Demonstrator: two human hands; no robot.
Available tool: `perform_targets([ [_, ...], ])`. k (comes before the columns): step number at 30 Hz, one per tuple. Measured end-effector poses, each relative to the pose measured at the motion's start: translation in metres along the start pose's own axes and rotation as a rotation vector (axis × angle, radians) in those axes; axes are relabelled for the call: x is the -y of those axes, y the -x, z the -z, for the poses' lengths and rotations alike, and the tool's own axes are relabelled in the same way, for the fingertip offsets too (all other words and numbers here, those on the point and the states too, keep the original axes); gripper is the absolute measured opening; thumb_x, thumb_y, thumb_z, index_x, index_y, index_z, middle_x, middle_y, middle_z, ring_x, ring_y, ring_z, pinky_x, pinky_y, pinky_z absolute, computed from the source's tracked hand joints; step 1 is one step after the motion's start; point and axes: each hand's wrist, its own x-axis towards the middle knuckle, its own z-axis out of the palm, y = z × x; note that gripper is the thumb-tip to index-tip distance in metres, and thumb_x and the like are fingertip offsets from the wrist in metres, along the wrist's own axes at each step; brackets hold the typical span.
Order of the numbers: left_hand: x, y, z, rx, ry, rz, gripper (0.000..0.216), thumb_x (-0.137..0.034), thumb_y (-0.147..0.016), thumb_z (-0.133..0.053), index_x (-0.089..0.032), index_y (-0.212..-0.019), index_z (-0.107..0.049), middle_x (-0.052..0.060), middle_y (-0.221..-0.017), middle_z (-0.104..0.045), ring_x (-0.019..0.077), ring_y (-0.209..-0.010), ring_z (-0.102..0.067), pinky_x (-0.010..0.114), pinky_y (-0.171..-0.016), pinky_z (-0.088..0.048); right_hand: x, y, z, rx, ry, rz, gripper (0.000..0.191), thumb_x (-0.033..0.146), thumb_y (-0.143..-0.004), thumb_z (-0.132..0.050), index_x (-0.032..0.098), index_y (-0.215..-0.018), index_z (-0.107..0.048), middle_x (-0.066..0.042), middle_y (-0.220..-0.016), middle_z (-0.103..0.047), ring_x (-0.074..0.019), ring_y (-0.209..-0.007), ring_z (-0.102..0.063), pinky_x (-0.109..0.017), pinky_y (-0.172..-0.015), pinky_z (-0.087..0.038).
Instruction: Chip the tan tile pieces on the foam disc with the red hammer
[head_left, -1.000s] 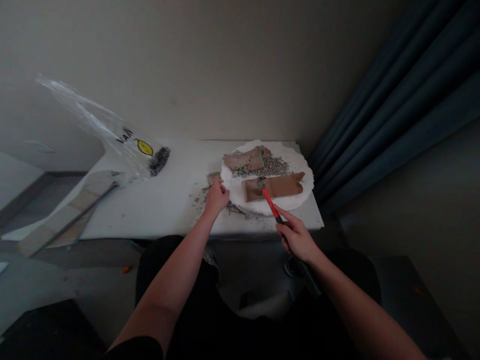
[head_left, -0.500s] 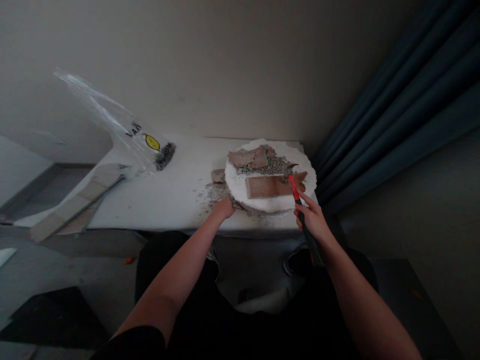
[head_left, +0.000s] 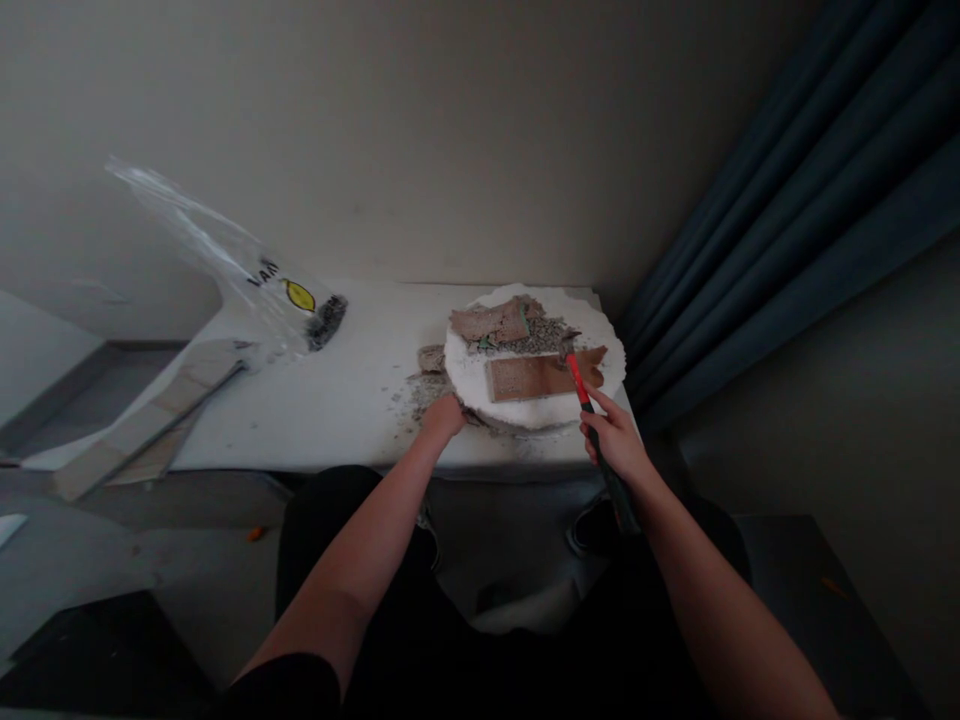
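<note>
A round white foam slab [head_left: 600,350] lies on the right end of a low white table [head_left: 315,400]. On the slab are a brown tile piece [head_left: 529,378], a broken brown piece [head_left: 491,320] and grey rubble [head_left: 536,338]. My right hand [head_left: 616,442] grips a red-handled hammer [head_left: 577,380]; its head rests by the right end of the brown tile piece. My left hand [head_left: 444,414] presses on the table at the slab's left front edge, fingers curled, beside scattered crumbs.
A clear plastic bag [head_left: 247,270] with a yellow mark and dark grit stands at the table's left. Long pale strips [head_left: 127,430] lean off the left end. A dark blue curtain [head_left: 780,200] hangs at the right. My dark-clothed legs fill the foreground.
The hammer head moved from the tile's left end to its right end. My left hand slid from the slab's left side down to its front edge.
</note>
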Motion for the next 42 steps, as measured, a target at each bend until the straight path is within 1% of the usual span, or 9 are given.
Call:
perform_targets([
  [3, 0.009, -0.008, 0.015, -0.117, 0.053, 0.082, 0.02, -0.028, -0.077, -0.062, -0.016, -0.092, -0.068, 0.019, -0.095, -0.073, 0.0333, -0.096, -0.069, 0.041, -0.08, -0.053, -0.001, 0.0, 0.0, -0.003, 0.011, -0.008, 0.081, 0.035, -0.076, -0.06, 0.021, -0.154, -0.039, 0.012, -0.057, -0.048, -0.0078, -0.032, -0.039, -0.02, -0.03, -0.03],
  [6, 0.015, -0.018, 0.034, -0.358, 0.264, 0.131, 0.021, -0.026, -0.081, -0.058, -0.019, -0.099, -0.064, 0.012, -0.093, -0.072, 0.0258, -0.091, -0.068, 0.037, -0.08, -0.053, -0.003, -0.001, 0.0, 0.002, 0.014, -0.001, 0.081, 0.035, -0.077, -0.06, 0.022, -0.155, -0.038, 0.012, -0.057, -0.047, -0.0079, -0.032, -0.039, -0.02, -0.03, -0.03],
  [8, 0.009, -0.02, 0.044, -0.5, 0.478, 0.072, 0.031, -0.024, -0.082, -0.056, -0.019, -0.112, -0.059, 0.008, -0.092, -0.071, 0.0193, -0.085, -0.067, 0.032, -0.08, -0.053, -0.004, -0.002, -0.001, 0.014, 0.017, 0.008, 0.081, 0.035, -0.078, -0.059, 0.022, -0.155, -0.038, 0.012, -0.057, -0.047, -0.0078, -0.032, -0.039, -0.02, -0.03, -0.03],
  [10, -0.006, -0.016, 0.048, -0.555, 0.66, -0.065, 0.033, -0.023, -0.084, -0.054, -0.018, -0.117, -0.057, 0.006, -0.092, -0.07, 0.0149, -0.08, -0.066, 0.028, -0.077, -0.052, -0.004, -0.001, -0.001, 0.023, 0.022, 0.009, 0.08, 0.035, -0.079, -0.059, 0.023, -0.155, -0.038, 0.012, -0.058, -0.047, -0.0075, -0.032, -0.039, -0.02, -0.03, -0.03],
  [15, -0.055, 0.004, 0.042, -0.451, 0.814, -0.386, 0.018, -0.03, -0.086, -0.057, -0.019, -0.1, -0.062, 0.003, -0.088, -0.068, 0.0129, -0.079, -0.063, 0.025, -0.069, -0.05, -0.002, 0.0, -0.004, 0.025, 0.04, 0.0, 0.08, 0.034, -0.078, -0.058, 0.02, -0.155, -0.038, 0.012, -0.057, -0.047, -0.0071, -0.031, -0.037, -0.02, -0.029, -0.029],
  [20, -0.081, 0.01, 0.031, -0.269, 0.832, -0.561, 0.018, -0.028, -0.084, -0.061, -0.019, -0.1, -0.066, 0.002, -0.087, -0.07, 0.0121, -0.075, -0.063, 0.026, -0.071, -0.052, -0.003, -0.001, -0.003, 0.024, 0.043, -0.013, 0.082, 0.035, -0.078, -0.059, 0.021, -0.156, -0.036, 0.012, -0.058, -0.047, -0.0066, -0.031, -0.037, -0.02, -0.029, -0.029],
  [28, -0.092, 0.003, 0.027, -0.154, 0.813, -0.559, 0.015, -0.024, -0.084, -0.062, -0.019, -0.097, -0.067, 0.002, -0.082, -0.071, 0.0138, -0.074, -0.066, 0.028, -0.072, -0.053, -0.001, 0.001, -0.002, 0.024, 0.048, -0.016, 0.079, 0.034, -0.079, -0.058, 0.022, -0.155, -0.038, 0.012, -0.058, -0.046, -0.0068, -0.031, -0.036, -0.02, -0.029, -0.029],
  [34, -0.086, -0.004, 0.024, -0.175, 0.863, -0.535, 0.012, -0.027, -0.087, -0.06, -0.02, -0.095, -0.064, 0.002, -0.084, -0.071, 0.0151, -0.077, -0.067, 0.031, -0.076, -0.054, -0.002, 0.001, -0.001, 0.036, 0.057, -0.012, 0.076, 0.033, -0.081, -0.058, 0.024, -0.154, -0.039, 0.011, -0.06, -0.047, -0.0069, -0.032, -0.037, -0.021, -0.029, -0.029],
  [42, -0.086, -0.004, 0.025, -0.223, 0.781, -0.567, 0.012, -0.025, -0.087, -0.059, -0.019, -0.096, -0.066, 0.002, -0.086, -0.07, 0.0149, -0.079, -0.066, 0.031, -0.079, -0.054, -0.002, 0.0, -0.002, 0.03, 0.078, -0.014, 0.075, 0.029, -0.083, -0.056, 0.023, -0.155, -0.038, 0.011, -0.059, -0.047, -0.0066, -0.031, -0.037, -0.021, -0.03, -0.029],
])
